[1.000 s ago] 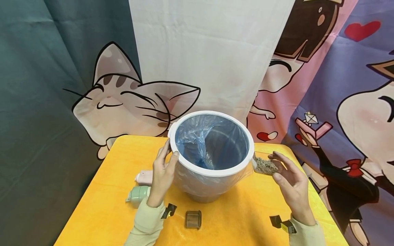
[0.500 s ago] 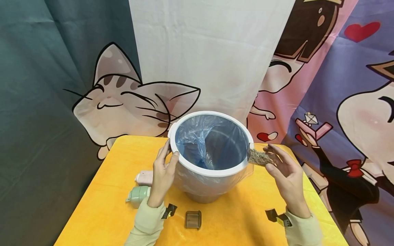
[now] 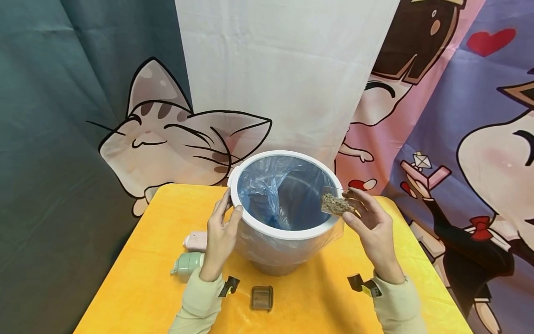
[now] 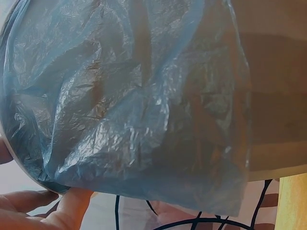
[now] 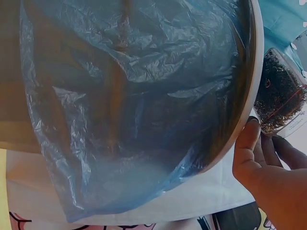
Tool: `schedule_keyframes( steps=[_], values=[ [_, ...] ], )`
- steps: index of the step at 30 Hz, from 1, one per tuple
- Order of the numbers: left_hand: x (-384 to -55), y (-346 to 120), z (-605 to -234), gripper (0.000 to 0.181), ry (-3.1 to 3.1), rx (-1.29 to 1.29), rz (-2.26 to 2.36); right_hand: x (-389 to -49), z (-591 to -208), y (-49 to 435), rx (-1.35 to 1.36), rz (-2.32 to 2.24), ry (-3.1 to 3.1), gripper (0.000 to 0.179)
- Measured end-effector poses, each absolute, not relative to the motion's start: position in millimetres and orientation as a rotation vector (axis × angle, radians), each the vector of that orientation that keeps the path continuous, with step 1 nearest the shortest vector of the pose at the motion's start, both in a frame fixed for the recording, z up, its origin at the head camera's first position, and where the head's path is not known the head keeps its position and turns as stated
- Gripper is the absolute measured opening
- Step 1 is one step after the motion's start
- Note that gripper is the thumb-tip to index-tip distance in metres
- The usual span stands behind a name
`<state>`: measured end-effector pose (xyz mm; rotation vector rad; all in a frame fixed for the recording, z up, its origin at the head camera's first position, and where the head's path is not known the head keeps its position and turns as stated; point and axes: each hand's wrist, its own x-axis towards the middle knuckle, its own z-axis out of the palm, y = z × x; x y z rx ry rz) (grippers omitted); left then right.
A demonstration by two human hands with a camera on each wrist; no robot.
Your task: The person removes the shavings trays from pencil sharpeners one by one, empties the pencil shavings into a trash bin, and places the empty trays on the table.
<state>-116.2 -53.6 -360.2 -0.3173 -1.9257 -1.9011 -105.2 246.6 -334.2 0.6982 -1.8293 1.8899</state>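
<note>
A trash can [image 3: 273, 260] with a white rim [image 3: 288, 234] stands on the table, lined with a translucent blue trash bag [image 3: 273, 195]. My left hand [image 3: 221, 234] holds the can at its left rim, with the thumb in front and the fingers partly hidden behind the edge. Between thumb and fingers, my right hand [image 3: 373, 232] grips a small clear box [image 3: 335, 204] of dry, grey-green shredded stuff. That box is tilted over the right rim, its left end above the opening. In the right wrist view, the box [image 5: 280, 93] shows dark, coarse bits inside.
A small brown see-through square tray or lid [image 3: 262, 298] lies in front of the can on the yellow table [image 3: 142, 273]. To the left are a green bottle [image 3: 187, 265] and a pink bottle [image 3: 196, 241], both lying down. A printed curtain [image 3: 288, 83] hangs behind.
My right hand has carried the clear box leftward and up, from beside the can to over its right rim. The left hand and the can have stayed in place.
</note>
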Motion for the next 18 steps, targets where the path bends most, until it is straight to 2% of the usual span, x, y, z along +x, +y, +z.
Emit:
schedule_keyframes(
  steps=[7,18],
  values=[
    [-116.2,-53.5,-359.7,0.052,-1.918,-0.322,-1.911,-107.5,-333.5,244.5,0.533,1.816,-1.958,0.056],
    [-115.1,-53.4,-360.9,0.051,-1.937,-0.323,-1.869,-112.0,-330.5,237.7,0.679,1.666,-1.939,0.06]
  ],
)
